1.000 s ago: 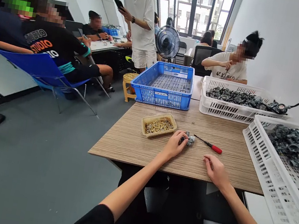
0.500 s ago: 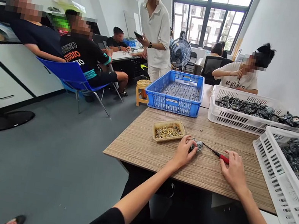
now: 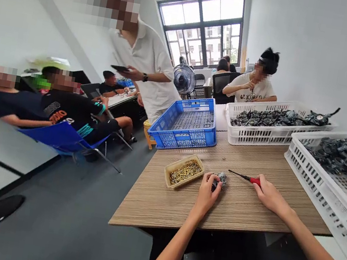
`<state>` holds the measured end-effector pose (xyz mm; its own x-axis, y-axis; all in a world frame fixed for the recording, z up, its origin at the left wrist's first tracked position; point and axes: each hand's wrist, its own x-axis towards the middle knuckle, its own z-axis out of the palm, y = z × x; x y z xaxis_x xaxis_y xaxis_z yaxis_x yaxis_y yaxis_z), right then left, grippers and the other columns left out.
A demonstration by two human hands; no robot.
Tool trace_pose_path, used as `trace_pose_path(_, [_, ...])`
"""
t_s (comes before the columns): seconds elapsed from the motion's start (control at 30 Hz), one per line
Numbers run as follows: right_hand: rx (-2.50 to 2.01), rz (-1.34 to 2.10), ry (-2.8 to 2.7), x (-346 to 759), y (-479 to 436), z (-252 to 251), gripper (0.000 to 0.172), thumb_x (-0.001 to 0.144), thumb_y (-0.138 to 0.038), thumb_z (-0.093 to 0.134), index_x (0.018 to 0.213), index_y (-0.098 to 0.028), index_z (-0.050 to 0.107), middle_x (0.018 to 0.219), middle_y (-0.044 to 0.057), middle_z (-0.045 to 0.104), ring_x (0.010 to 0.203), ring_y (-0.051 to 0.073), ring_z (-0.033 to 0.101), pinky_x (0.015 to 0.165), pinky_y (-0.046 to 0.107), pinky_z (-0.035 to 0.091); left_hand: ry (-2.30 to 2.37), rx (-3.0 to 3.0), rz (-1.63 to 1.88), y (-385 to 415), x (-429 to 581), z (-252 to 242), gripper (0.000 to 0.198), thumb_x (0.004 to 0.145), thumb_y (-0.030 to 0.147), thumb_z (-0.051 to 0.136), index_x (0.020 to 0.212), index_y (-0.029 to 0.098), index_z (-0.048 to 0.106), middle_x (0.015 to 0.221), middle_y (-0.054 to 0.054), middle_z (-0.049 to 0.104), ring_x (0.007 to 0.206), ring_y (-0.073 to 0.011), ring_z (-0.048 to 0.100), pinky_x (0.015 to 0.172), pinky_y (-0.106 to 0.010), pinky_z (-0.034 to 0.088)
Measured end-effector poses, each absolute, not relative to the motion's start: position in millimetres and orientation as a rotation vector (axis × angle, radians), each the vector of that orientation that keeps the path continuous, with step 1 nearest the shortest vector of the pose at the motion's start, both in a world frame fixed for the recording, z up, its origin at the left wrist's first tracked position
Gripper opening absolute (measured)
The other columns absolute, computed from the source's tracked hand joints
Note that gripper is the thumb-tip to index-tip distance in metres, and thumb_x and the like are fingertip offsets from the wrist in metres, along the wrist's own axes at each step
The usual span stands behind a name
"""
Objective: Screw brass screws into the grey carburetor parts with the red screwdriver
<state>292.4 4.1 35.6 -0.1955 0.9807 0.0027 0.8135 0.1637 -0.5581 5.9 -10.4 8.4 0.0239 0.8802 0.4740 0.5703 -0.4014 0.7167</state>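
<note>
My left hand [image 3: 206,195] is closed around a small dark-grey moulded part [image 3: 221,179] resting on the wood-grain table [image 3: 153,207]; its fingers cover much of it. In my right hand [image 3: 270,195] is a screwdriver [image 3: 254,180] with a red and black handle and a dark shaft pointing left. The screwdriver's tip is just up and right of the part, apart from it. Just left of my left hand stands a beige tray [image 3: 168,178] of brass-coloured and silvery screws.
A blue crate [image 3: 180,142] stands at the table's far left edge. Two white crates, one at the back [image 3: 236,136] and one at the right [image 3: 315,182], hold many dark parts. A person in white [image 3: 153,54] stands beyond the blue crate; another sits opposite [image 3: 251,87].
My view has tilted and shifted right. The screwdriver's tip, earlier at the part, is now apart from it. The standing person appears larger and closer.
</note>
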Motion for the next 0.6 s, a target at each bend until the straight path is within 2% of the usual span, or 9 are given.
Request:
trace_pose_path(0.13, [-1.527,0.658,-2.038,292,4,49,0.021,0.108,-0.031,0.043,0.111,-0.022,0.062,0.111,0.013,0.077,0.1,0.029,0.073,0.086,0.039,0.053,1.464,2.056,1.312,-12,1,6,0.01,0.105,0.031,0.056,0.105,0.025,0.064,0.129,-0.012,0.058,0.136,-0.0274,0.058,0.112,-0.045,0.051])
trace_pose_path(0.23, [-1.387,0.625,-1.985,294,3,66,0.026,0.106,-0.03,0.047,0.117,-0.023,0.069,0.116,0.012,0.078,0.106,0.028,0.073,0.093,0.042,0.056,1.465,2.076,1.293,-13,-2,5,0.011,0.105,0.032,0.055,0.106,0.025,0.064,0.128,-0.012,0.059,0.136,-0.0278,0.058,0.113,-0.047,0.051])
trace_pose_path(0.4, [-1.285,0.547,-1.931,299,-9,108,0.031,0.104,-0.031,0.051,0.127,-0.024,0.071,0.122,0.011,0.078,0.109,0.029,0.073,0.093,0.042,0.059,1.492,2.07,1.266,-13,-3,5,0.012,0.105,0.034,0.056,0.106,0.025,0.064,0.127,-0.011,0.059,0.134,-0.0279,0.059,0.113,-0.048,0.051])
trace_pose_path(0.6, [-1.18,0.552,-2.08,297,-30,145,0.03,0.105,-0.032,0.052,0.124,-0.024,0.073,0.119,0.008,0.078,0.11,0.027,0.073,0.097,0.041,0.057,1.521,2.061,1.229,-15,-2,9,0.012,0.105,0.033,0.056,0.107,0.025,0.065,0.127,-0.01,0.059,0.135,-0.0273,0.058,0.113,-0.046,0.052])
